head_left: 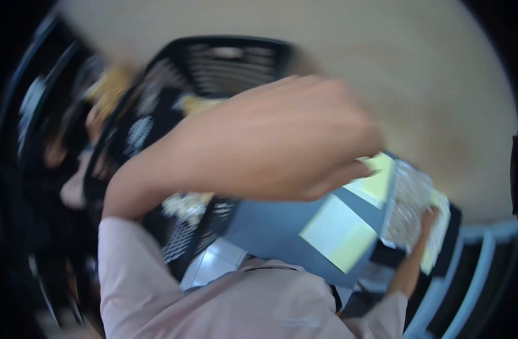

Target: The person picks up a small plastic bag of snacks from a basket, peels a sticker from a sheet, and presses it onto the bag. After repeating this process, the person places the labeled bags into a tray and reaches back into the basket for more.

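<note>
My left hand (321, 135), large and blurred, reaches across the view close to the camera. Its fingers are curled closed; whether anything is inside them is hidden. Below it, a pale yellow and white sheet (339, 233) lies on the grey-blue tabletop (270, 226). Another pale yellow sheet (381, 183) shows beyond my fingertips. At the right, my right hand (430, 217) is at the edge of a clear plastic bag (408, 203) with pale contents. More yellow sheets (439, 231) lie beside that hand, whose fingers are too small and blurred to read.
A black slatted basket (230, 42) stands at the left, partly behind my left forearm, with plastic-wrapped items (186, 208) in it. Farther left, another person's hand (93, 124) is near a blurred yellow item (109, 90). Pale blue rails (473, 282) run along the lower right.
</note>
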The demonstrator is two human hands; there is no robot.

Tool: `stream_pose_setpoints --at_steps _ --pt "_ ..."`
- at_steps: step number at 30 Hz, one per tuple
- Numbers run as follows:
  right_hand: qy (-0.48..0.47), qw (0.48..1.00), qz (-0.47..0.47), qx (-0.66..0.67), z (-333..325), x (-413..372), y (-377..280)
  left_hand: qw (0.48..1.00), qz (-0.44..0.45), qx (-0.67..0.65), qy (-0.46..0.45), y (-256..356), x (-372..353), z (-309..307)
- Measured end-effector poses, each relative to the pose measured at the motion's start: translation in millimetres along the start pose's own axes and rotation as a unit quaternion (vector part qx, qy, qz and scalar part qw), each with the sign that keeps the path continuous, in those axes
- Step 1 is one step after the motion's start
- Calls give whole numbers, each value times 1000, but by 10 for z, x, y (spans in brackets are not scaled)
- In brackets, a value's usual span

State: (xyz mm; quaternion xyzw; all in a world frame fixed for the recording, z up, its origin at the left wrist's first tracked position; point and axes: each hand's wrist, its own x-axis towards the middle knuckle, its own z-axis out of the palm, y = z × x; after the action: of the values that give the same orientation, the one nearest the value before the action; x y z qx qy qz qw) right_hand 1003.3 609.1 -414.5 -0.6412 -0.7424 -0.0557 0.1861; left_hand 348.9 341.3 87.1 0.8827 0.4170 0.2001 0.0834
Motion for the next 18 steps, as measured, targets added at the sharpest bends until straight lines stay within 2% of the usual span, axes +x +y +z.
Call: stream_pose_setpoints --at_steps 1,2,3,5,8,10,12,14,15,16,17,18 --pt "68 992 9 102 -233 -33 -256 999 9 31 25 -67 -86 -101" --pt "36 996 5 76 -325 -17 -185 997 -36 55 26 -78 -229 -221" --pt "56 998 4 38 -544 -46 -485 994 -73 57 50 -74 -329 -349" --pt "29 994 109 -2 -819 -109 -908 985 -133 72 86 -74 -587 -531" --pt "24 986 162 -38 -870 -104 -894 973 -188 109 78 -281 -924 -643" --pt "65 982 175 -39 -885 -141 -895 958 -266 108 27 -432 -1209 -646" --pt "66 975 212 -27 -910 -182 -815 943 -322 59 -52 -488 -1485 -617" --pt "71 970 227 54 -848 -257 -601 915 -366 -15 -167 -484 -1684 -566" --pt "113 968 215 69 -657 -302 -283 907 -373 -39 -193 -527 -1798 -461" --pt "159 973 162 33 -621 -329 -209 896 -380 -65 -219 -581 -1917 -319" --pt "156 975 156 35 -783 -424 -314 880 -396 -58 -255 -623 -1999 -179" --pt "236 960 88 119 -1200 -635 -1116 862 -410 -53 -292 -686 -2073 -32"
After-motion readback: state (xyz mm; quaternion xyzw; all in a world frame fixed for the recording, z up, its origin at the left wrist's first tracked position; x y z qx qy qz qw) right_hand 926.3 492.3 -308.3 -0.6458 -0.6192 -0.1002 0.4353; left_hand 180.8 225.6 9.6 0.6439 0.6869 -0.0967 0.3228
